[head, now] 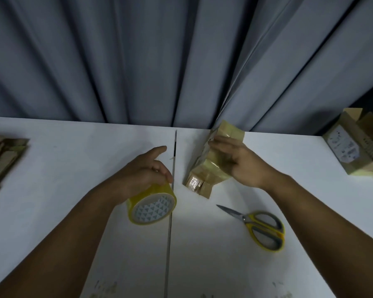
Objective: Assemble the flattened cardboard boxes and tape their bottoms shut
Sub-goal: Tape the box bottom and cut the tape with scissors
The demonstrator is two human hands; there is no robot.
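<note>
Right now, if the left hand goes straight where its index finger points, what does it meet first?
Probably the curtain behind the far edge of the table. The left hand, gripping the tape roll, points just left of the cardboard box; depth is unclear.

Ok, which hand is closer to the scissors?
Right. The right hand, holding the taped box, is just beyond the scissors; the left hand, gripping the tape roll, is farther off to their left.
</note>
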